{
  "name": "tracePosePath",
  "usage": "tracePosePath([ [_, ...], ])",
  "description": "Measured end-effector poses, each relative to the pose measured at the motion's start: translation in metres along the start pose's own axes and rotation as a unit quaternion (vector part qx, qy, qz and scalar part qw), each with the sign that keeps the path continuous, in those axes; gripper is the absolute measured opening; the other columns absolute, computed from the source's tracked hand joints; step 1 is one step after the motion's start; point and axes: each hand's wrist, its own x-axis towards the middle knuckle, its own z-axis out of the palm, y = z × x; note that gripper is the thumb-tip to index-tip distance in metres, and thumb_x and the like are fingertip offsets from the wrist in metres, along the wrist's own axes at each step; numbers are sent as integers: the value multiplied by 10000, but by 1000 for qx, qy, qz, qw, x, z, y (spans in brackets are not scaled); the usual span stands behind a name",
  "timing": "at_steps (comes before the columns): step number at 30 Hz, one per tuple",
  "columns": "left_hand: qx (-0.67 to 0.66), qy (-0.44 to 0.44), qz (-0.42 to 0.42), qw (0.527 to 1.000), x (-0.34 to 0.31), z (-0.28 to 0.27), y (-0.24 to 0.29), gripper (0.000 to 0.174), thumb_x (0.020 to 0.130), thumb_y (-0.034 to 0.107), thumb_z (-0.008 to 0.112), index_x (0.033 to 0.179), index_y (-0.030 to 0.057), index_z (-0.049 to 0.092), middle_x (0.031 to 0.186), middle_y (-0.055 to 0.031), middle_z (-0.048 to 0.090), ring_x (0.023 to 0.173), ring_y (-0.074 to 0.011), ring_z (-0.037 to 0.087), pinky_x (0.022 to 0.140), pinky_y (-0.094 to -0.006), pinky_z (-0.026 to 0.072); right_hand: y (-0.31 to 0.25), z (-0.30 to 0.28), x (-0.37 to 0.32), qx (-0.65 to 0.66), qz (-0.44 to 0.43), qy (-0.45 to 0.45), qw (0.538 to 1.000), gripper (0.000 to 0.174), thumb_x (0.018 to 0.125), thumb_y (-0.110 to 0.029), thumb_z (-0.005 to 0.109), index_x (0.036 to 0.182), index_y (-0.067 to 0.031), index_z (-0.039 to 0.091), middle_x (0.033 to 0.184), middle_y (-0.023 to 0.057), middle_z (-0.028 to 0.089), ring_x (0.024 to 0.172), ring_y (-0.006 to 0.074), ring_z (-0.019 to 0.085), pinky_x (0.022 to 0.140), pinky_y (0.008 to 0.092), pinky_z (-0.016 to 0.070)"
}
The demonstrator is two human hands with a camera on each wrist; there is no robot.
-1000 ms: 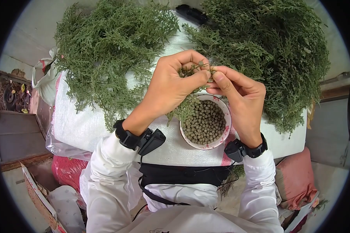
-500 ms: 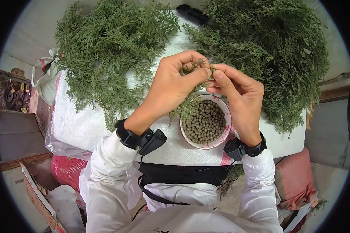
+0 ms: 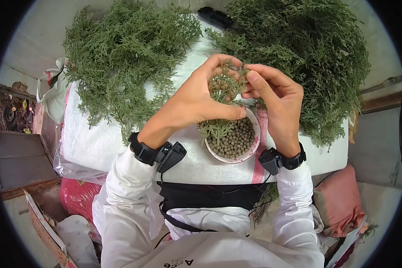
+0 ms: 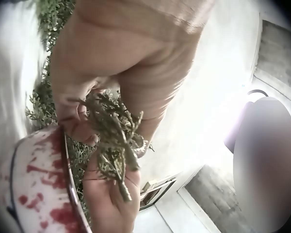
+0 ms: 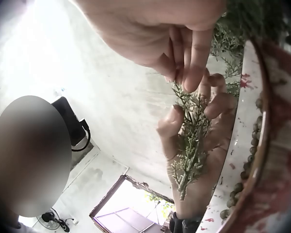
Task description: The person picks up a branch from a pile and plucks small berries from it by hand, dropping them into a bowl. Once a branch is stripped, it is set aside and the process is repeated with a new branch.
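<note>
In the head view, a green conifer sprig [image 3: 225, 87] with small round cones lies across my left hand [image 3: 187, 105]. That hand's thumb stands apart from its curved fingers, with the sprig between. My right hand [image 3: 279, 98] pinches the sprig's far tip between thumb and forefinger, which also shows in the right wrist view. Below both hands sits a white bowl [image 3: 257, 140] with red marks, holding many round greenish-brown cones [image 3: 236, 142]. Part of the sprig and the left thumb cover the bowl's upper left. In the left wrist view, cut stems [image 4: 123, 165] point toward the camera.
A heap of green branches [image 3: 125, 58] lies at the left of the white woven sheet [image 3: 183, 156], and a darker heap [image 3: 308, 58] at the right. Between them at the back is a black object [image 3: 215, 18]. A pink cushion [image 3: 341, 201] lies beyond the table's right front.
My left thumb has moved away from its fingers, down over the bowl, baring more of the sprig. The right hand still pinches at the sprig's tip, slightly higher in view.
</note>
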Motion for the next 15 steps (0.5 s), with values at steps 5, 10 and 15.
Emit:
tracePosePath([
  [5, -20, -9, 13, 1000, -1, 1, 6, 617, 738, 58, 771, 1266, 1, 457, 1046, -89, 621, 960, -167, 629, 869, -304, 512, -1, 0, 0, -2, -37, -18, 999, 212, 933, -84, 632, 1103, 35, 675, 929, 97, 699, 763, 130, 666, 696, 264, 575],
  [10, -102, -16, -85, 991, -2, -11, 18, 391, 826, 25, 673, 1186, -6, 522, 1004, -94, 650, 822, -189, 684, 792, -294, 557, -17, 20, -4, 38, -129, 3, 991, 232, 940, -85, 604, 1128, 38, 660, 914, 105, 703, 737, 142, 669, 678, 257, 564],
  [15, -100, 95, 123, 983, -6, -56, 38, 161, 896, 74, 607, 1048, 24, 585, 816, -32, 628, 701, -165, 660, 658, -282, 550, -24, 3, 14, -43, -49, -132, 989, 270, 939, -109, 604, 1177, 11, 642, 949, 96, 708, 743, 142, 670, 629, 262, 541],
])
